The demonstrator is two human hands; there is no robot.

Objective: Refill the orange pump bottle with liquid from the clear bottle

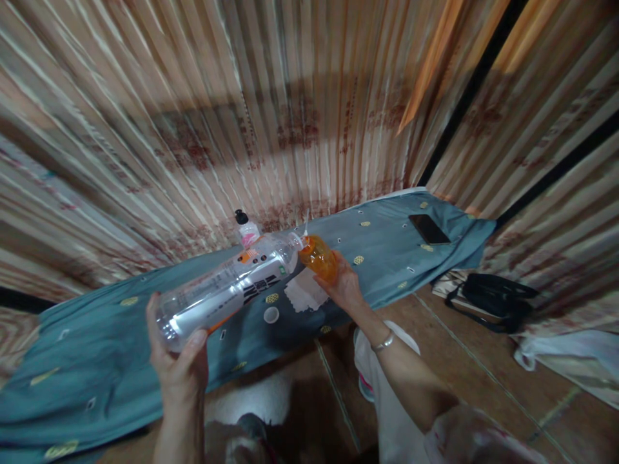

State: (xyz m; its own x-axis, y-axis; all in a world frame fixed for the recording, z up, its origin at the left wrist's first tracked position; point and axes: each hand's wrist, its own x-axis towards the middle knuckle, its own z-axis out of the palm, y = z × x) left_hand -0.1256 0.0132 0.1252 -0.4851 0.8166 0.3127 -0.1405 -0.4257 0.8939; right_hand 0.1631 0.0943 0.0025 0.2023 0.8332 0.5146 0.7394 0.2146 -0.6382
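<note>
My left hand (pixel 178 354) is closed around the base of a large clear plastic bottle (pixel 227 290) with a silver and orange label. The bottle is tilted, its neck pointing right and up. My right hand (pixel 344 280) grips a small orange bottle (pixel 319 258), whose narrow end meets the large bottle's mouth. Whether liquid passes between them I cannot tell. Below the two bottles, a white tissue (pixel 305 290) and a small white cap (pixel 271 315) lie on the teal cloth (pixel 377 277). Behind the large bottle stands a pump bottle (pixel 247 231) with a black top.
A dark phone (pixel 429 229) lies toward the cloth's right end. On the tiled floor (pixel 435 348) at right sit a black bag (pixel 498 299) and a white plastic bag (pixel 575 361). Patterned curtains (pixel 300 116) hang behind, with dark poles (pixel 471 96) at right.
</note>
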